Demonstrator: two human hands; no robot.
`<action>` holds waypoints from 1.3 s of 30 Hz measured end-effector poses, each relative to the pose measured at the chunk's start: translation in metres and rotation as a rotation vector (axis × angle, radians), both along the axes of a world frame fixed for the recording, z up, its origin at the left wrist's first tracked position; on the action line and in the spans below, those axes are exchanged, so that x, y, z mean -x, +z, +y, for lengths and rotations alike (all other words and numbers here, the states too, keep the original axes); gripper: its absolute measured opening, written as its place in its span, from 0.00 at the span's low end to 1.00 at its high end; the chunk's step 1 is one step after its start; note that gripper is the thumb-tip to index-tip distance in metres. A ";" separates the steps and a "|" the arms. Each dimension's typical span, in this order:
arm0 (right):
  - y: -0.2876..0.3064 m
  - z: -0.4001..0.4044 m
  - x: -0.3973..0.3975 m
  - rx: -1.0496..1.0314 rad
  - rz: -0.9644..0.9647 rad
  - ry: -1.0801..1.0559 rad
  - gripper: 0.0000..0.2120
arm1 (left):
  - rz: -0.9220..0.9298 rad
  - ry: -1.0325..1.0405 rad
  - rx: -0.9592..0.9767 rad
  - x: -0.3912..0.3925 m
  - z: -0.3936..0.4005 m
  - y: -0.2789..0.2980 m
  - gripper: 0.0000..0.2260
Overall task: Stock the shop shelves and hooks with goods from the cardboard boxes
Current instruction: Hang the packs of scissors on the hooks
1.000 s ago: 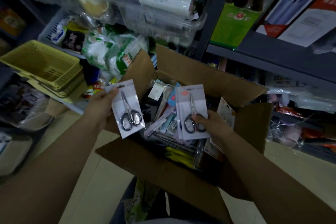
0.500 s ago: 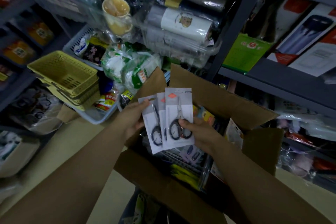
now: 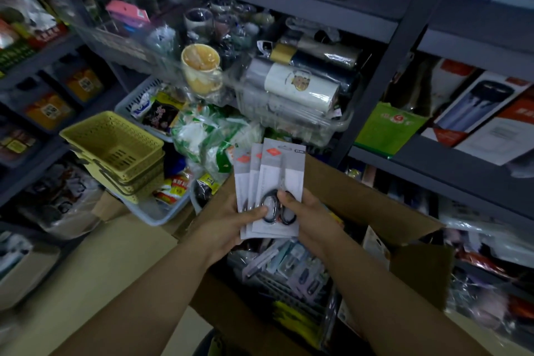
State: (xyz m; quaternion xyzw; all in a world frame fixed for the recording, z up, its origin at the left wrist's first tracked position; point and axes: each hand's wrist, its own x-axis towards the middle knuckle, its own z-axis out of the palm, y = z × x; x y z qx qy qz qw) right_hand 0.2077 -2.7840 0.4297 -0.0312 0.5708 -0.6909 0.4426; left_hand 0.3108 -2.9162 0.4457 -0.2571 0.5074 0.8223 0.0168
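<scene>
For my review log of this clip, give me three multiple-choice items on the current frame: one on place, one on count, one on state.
1. Where are the scissor packs?
A. In both hands, above the box
B. On a shelf
C. In the yellow baskets

2. How many packs show in the fan?
A. One
B. Three
C. Six

3. What state is the box in?
A. Taped shut
B. Flattened
C. Open, with goods inside

Answers:
1 A: the left hand and right hand both have a grip on the packs over the box.
2 B: three card tops overlap.
3 C: the flaps stand up and packets lie inside.
</scene>
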 end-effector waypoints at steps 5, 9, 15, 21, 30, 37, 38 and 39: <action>0.012 -0.027 -0.001 -0.004 0.065 0.017 0.18 | -0.024 0.063 0.000 0.001 -0.024 0.008 0.25; 0.031 -0.070 -0.005 0.059 0.158 -0.001 0.18 | 0.062 0.158 -0.067 -0.006 -0.060 0.017 0.23; 0.056 -0.178 -0.011 0.016 0.355 -0.057 0.17 | 0.149 0.255 -0.061 -0.012 -0.159 0.038 0.22; 0.096 -0.309 -0.028 0.045 0.383 -0.104 0.16 | 0.202 0.331 0.046 -0.031 -0.299 0.078 0.16; 0.147 -0.406 -0.018 0.082 0.426 -0.128 0.20 | 0.283 0.313 0.227 -0.021 -0.407 0.139 0.15; 0.168 -0.416 0.009 0.116 0.455 -0.244 0.15 | 0.345 0.223 0.128 0.014 -0.407 0.158 0.12; 0.170 -0.415 0.014 0.117 0.471 -0.237 0.14 | 0.357 0.207 0.139 0.019 -0.406 0.160 0.13; 0.174 -0.413 0.019 0.118 0.483 -0.225 0.13 | 0.361 0.198 0.150 0.023 -0.405 0.160 0.15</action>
